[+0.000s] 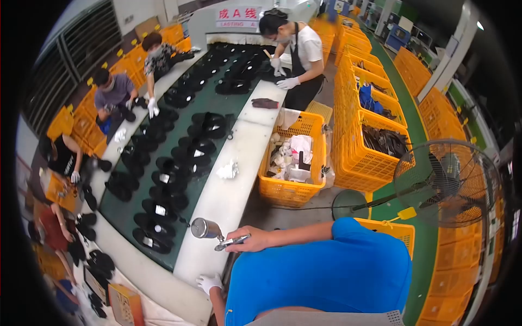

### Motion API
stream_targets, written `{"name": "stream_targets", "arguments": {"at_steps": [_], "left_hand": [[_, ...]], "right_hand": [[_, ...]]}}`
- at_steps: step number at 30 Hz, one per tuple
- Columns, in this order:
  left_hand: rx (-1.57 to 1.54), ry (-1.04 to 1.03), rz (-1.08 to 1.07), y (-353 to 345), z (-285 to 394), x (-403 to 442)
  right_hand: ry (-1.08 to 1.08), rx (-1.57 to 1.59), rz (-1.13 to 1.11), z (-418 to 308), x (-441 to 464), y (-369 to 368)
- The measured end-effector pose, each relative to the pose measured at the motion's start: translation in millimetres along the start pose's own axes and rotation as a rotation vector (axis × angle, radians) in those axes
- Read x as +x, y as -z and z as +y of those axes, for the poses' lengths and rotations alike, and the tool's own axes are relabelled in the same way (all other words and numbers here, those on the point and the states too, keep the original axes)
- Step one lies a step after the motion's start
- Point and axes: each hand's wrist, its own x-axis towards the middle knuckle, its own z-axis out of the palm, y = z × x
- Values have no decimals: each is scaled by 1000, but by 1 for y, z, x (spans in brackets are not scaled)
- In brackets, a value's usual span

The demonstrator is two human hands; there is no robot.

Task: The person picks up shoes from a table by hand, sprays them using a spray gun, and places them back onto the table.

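Note:
In my right hand (pixel 237 239), bare and closed around the handle, is a spray gun (pixel 232 243) with a round metal cup (pixel 205 228). It is held over the white ledge beside the conveyor. My left hand (pixel 209 282), in a white glove, rests on that white ledge (pixel 202 258) with its fingers spread and nothing seen in them. Nearest to both hands on the green conveyor belt (pixel 176 262) are rows of black shoes (pixel 154 239), several with white labels showing.
Crumpled white material (pixel 228 169) and a dark glove (pixel 265 103) lie on the ledge. A yellow crate (pixel 288 187) of scraps stands right of it, near a standing fan (pixel 446 182). Stacked crates (pixel 348 163) line the aisle. Co-workers (pixel 302 60) work around the conveyor.

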Motion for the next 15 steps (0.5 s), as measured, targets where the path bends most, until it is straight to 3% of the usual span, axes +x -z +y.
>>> {"name": "stream_targets", "arguments": {"at_steps": [4, 6, 8, 15], "left_hand": [[-4, 39, -14, -3, -1, 21], [-30, 111, -132, 24, 15, 5], [87, 103, -12, 7, 14, 46], [116, 23, 109, 63, 82, 98]], "right_hand": [[52, 4, 39, 1, -15, 30], [59, 20, 73, 1, -24, 47], [51, 7, 92, 5, -33, 65], [128, 10, 131, 16, -60, 123]]}}
